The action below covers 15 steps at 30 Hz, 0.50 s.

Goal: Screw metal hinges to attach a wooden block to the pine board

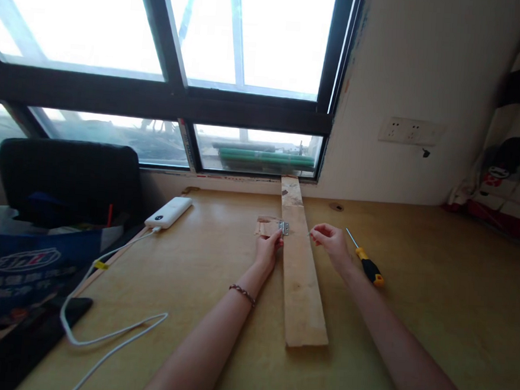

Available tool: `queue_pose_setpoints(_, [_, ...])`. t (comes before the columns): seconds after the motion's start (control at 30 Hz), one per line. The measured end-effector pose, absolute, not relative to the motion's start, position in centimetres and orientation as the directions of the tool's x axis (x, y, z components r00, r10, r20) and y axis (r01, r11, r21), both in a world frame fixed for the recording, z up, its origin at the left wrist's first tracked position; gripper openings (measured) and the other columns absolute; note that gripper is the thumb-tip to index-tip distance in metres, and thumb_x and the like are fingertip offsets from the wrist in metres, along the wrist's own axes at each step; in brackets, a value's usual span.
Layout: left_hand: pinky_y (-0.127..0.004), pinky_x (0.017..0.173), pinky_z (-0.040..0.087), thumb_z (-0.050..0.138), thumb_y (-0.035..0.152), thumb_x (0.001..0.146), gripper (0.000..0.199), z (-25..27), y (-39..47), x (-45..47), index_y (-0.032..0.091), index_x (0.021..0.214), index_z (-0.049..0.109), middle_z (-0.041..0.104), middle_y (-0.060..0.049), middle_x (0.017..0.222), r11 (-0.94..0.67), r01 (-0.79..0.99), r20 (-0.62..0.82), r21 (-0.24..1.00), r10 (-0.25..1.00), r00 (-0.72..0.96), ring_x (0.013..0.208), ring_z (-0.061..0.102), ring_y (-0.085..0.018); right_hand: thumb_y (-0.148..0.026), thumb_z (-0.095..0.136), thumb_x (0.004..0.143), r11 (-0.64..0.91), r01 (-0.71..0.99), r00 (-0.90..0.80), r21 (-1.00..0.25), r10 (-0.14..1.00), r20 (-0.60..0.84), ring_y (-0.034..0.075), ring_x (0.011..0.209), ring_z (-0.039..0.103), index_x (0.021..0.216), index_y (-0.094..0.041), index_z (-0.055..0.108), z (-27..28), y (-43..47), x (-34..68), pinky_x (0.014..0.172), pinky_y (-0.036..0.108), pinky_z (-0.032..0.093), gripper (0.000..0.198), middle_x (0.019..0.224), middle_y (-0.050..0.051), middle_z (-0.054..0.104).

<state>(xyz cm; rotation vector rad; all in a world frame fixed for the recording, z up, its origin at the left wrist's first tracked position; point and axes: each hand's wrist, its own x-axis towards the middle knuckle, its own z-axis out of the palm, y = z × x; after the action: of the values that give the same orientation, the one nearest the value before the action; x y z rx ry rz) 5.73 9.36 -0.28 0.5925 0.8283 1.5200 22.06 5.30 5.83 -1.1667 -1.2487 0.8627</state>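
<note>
A long wooden board (305,281) lies lengthwise on the table, its far end by the window sill. At its left edge a small metal hinge (285,228) rests partly on the board, with a short piece of wood (264,224) beside it. My left hand (268,250) is closed at this joint, thumb and fingers gripping the hinge by the board's edge. Just right of the board, my right hand (330,241) pinches a tiny thin thing, too small to name for certain. A screwdriver (369,268) with a yellow and black handle lies right of that hand.
A white power bank (168,212) stands at the table's left edge, its white cable (117,327) looping over the near left. A dark chair (69,176) and a blue bag (27,268) are left of the table. Wall sockets (410,132) and a patterned curtain (512,153) are at right.
</note>
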Motion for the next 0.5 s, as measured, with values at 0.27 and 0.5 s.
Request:
queue_pose_setpoints(0.27, [-0.017,0.043,0.041,0.076,0.024,0.053,0.031,-0.3,9.4,5.8,0.009,0.076,0.063,0.061,-0.001,0.061,-0.028,-0.629,-0.087,0.777,0.985,-0.151,0.043,0.051,-0.005,-0.031,0.063,0.062,0.267,0.357,0.141,-0.895,0.932,0.334,0.017,0.066,0.064,0.071,-0.015,0.070,4.1,12.7,16.2,0.060,0.026,0.049,0.020,0.068,0.005,0.070])
queue_pose_setpoints(0.5, [-0.018,0.042,0.041,0.077,0.020,0.050,0.033,-0.2,9.5,5.8,0.009,0.077,0.062,0.061,-0.001,0.060,-0.009,-0.654,-0.144,0.756,0.973,-0.180,0.042,0.051,-0.006,-0.031,0.062,0.064,0.298,0.504,0.135,-0.811,0.900,0.415,0.016,0.062,0.062,0.074,-0.016,0.072,3.8,12.5,16.0,0.059,0.026,0.047,0.020,0.068,0.004,0.070])
